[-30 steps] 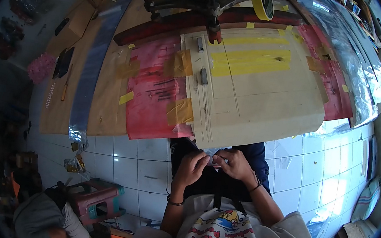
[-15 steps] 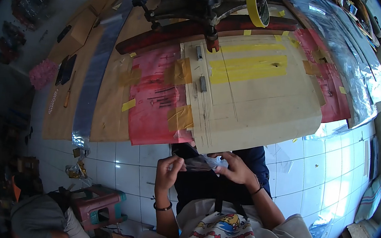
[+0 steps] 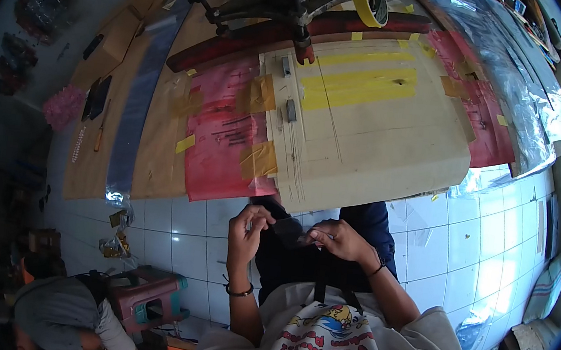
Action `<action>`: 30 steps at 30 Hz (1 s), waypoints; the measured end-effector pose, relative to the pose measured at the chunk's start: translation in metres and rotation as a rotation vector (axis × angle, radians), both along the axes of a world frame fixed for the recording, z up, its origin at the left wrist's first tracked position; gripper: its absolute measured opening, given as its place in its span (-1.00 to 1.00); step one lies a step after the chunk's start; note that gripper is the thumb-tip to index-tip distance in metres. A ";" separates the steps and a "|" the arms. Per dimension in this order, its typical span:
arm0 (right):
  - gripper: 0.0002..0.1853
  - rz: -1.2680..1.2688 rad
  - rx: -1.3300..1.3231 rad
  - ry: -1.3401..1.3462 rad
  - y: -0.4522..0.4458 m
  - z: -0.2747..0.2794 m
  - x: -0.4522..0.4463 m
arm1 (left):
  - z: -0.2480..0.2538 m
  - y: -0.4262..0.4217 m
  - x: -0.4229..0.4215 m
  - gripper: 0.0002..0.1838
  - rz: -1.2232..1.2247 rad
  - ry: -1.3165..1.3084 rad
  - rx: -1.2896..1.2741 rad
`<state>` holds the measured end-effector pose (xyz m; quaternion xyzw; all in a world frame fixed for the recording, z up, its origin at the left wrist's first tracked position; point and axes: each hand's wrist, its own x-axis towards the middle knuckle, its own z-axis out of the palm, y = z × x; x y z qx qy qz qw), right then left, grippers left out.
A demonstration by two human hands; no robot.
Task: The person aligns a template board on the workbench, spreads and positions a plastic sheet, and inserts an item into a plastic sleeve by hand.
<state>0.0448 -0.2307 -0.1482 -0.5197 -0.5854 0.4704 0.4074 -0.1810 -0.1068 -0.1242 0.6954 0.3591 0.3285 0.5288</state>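
A small piece of clear plastic film [image 3: 290,231] is stretched between my two hands, above my lap and just off the table's near edge. My left hand [image 3: 248,229] pinches its left end with the fingers curled. At the film's right end, my right hand [image 3: 341,240] has thumb and fingers closed on it. Just beyond both hands lies the near edge of a cream board [image 3: 393,153], which carries yellow tape strips [image 3: 359,89] and two small grey metal blocks [image 3: 291,110].
A dark metal machine frame [image 3: 299,11] with a yellow tape roll [image 3: 369,2] stands over the table's far side. Red sheeting [image 3: 226,134] flanks the board. At the lower left are a stool [image 3: 149,298] and another person [image 3: 61,312], bent over. A screwdriver [image 3: 100,134] lies at the left.
My hands were close together, then drew apart with the film between them. The crumpled plastic at my right hand now looks flatter. The whole view has shifted slightly.
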 end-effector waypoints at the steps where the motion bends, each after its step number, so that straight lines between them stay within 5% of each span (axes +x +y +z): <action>1: -0.62 0.004 -0.002 0.002 0.000 -0.001 0.001 | -0.006 0.000 0.001 -0.44 -0.050 -0.071 0.026; 3: -0.61 0.007 -0.010 0.013 -0.001 -0.003 -0.001 | -0.004 -0.006 0.005 -0.14 -0.129 -0.069 0.031; 13: -0.65 0.025 0.000 -0.014 -0.001 -0.006 -0.002 | -0.020 -0.028 0.012 -0.87 0.036 -0.075 -0.026; 30: -0.80 -0.208 0.074 0.099 0.000 -0.006 -0.002 | -0.014 -0.035 0.035 -0.87 -0.212 0.165 0.143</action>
